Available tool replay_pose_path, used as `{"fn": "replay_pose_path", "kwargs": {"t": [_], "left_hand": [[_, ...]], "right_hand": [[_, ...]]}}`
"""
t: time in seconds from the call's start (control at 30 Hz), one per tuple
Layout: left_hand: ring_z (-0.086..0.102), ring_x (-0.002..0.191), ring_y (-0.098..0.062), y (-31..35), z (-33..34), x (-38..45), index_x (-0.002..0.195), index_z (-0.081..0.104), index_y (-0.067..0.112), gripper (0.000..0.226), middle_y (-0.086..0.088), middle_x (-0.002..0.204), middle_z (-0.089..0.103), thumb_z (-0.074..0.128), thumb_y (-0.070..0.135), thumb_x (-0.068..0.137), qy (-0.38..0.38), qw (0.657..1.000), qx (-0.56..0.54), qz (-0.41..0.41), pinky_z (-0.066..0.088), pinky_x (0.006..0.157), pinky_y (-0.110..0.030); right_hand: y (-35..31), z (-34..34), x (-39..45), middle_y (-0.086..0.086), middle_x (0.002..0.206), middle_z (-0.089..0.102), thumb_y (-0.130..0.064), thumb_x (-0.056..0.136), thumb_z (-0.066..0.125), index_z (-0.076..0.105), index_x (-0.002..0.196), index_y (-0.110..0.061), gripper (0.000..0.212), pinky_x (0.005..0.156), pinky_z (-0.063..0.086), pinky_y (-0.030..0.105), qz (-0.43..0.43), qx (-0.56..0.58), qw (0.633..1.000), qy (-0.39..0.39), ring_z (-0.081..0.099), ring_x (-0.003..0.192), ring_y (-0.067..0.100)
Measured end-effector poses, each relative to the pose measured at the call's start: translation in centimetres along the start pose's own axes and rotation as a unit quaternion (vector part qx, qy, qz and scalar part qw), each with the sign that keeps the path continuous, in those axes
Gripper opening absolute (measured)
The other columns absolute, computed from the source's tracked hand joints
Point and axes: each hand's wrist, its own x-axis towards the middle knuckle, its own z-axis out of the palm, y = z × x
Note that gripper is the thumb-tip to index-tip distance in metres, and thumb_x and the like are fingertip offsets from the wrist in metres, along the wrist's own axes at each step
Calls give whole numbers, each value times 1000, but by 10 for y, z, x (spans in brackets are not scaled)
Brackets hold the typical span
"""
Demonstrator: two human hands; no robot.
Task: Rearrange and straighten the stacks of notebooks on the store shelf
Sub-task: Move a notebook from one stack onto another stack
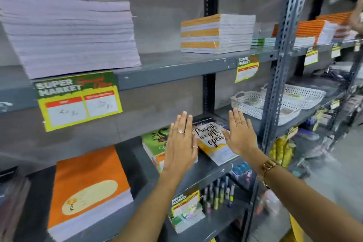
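Both hands are reaching flat toward the middle shelf (pixel 206 171), palms facing each other and fingers stretched straight, holding nothing. The left hand (pixel 181 143) is wearing rings, and its grip is spread open, thumb edge lying over the right side of the green-covered notebook stack (pixel 155 143). The right hand (pixel 240 135) is likewise open, with a ring on one finger and a gold watch (pixel 269 165) on the wrist.

Between the two open grips is sitting the lettered notebook stack (pixel 213 139), its top cover reading "Present is a gift open", lying skewed to the shelf's front edge. The right palm is close against its right side; whether it is touching cannot be told. The left fingers are just beside its left edge.

Well to the left of the left grip, an orange notebook stack (pixel 88 188) is resting on the same shelf. Above both grips, on the upper shelf, a tall pale stack (pixel 68 33) is leaning, and an orange-and-white stack (pixel 216 33) is standing squarer. Beyond the right grip, white baskets (pixel 247 104) are sitting on the shelf.
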Motion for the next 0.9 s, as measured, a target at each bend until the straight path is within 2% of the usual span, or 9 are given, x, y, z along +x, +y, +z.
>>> {"fn": "replay_pose_path", "kwargs": {"t": [0.1, 0.23, 0.3, 0.37, 0.43, 0.53, 0.7, 0.8, 0.9], "left_hand": [[46, 129, -33, 13, 35, 2, 133, 43, 0, 53, -19, 140, 48, 33, 26, 87, -50, 995, -51, -73, 37, 104, -51], [43, 132, -31, 27, 82, -1, 136, 38, 0, 53, -17, 143, 44, 32, 28, 91, -108, 983, -77, -127, 30, 110, -42], [42, 131, -30, 34, 98, -1, 141, 29, 4, 50, -16, 144, 42, 38, 23, 95, -159, 967, -105, -172, 36, 109, -39], [53, 114, -31, 45, 112, 0, 142, 25, 9, 51, -17, 129, 51, 42, 21, 95, -197, 937, -127, -261, 47, 92, -40], [58, 98, -32, 53, 123, 2, 134, 35, 7, 45, -18, 112, 58, 46, 23, 93, -204, 893, -172, -362, 48, 79, -39], [56, 98, -35, 55, 141, 7, 118, 45, 1, 37, -21, 109, 58, 52, 24, 90, -193, 831, -225, -471, 47, 79, -40], [58, 102, -40, 55, 156, 22, 123, 40, -2, 51, -23, 118, 55, 62, 23, 84, -211, 797, -230, -517, 50, 86, -45], [57, 105, -40, 54, 161, 25, 119, 42, -5, 48, -24, 119, 55, 65, 19, 84, -223, 788, -229, -527, 48, 84, -41], [60, 99, -36, 51, 162, 27, 106, 51, -5, 38, -21, 109, 62, 69, 18, 80, -219, 779, -247, -533, 47, 72, -36]], "right_hand": [[21, 19, 13, 11, 159, 3, -37, 99, 32, 5, 149, -5, 66, 118, 15, 42, 39, 7, 996, -82, 7, 146, 26], [49, 50, 31, 10, 159, -2, -36, 99, 33, 4, 150, -7, 66, 117, 18, 41, 37, 12, 990, -137, 5, 146, 25], [60, 62, 39, 10, 159, -4, -38, 99, 32, 2, 150, -7, 67, 118, 18, 41, 40, 8, 984, -172, 3, 147, 25], [70, 76, 47, 9, 159, -5, -39, 97, 36, 0, 150, -7, 71, 118, 17, 42, 57, 15, 976, -212, 2, 147, 26], [78, 88, 56, 10, 159, -3, -41, 94, 44, -1, 149, -6, 80, 117, 20, 44, 96, 45, 956, -274, 5, 146, 29], [85, 93, 71, 16, 151, 27, -43, 86, 57, 11, 146, 1, 87, 107, 38, 38, 144, 81, 926, -339, 35, 136, 32], [93, 96, 89, 13, 131, 48, -42, 75, 70, 46, 125, -4, 68, 94, 46, 33, 139, 70, 915, -373, 53, 118, 29], [97, 105, 94, 13, 132, 50, -57, 58, 73, 51, 124, -12, 83, 99, 46, 39, 136, 69, 905, -397, 52, 118, 31], [99, 109, 96, 15, 138, 41, -57, 65, 72, 42, 132, -10, 87, 105, 41, 42, 160, 63, 904, -390, 42, 127, 34]]}}
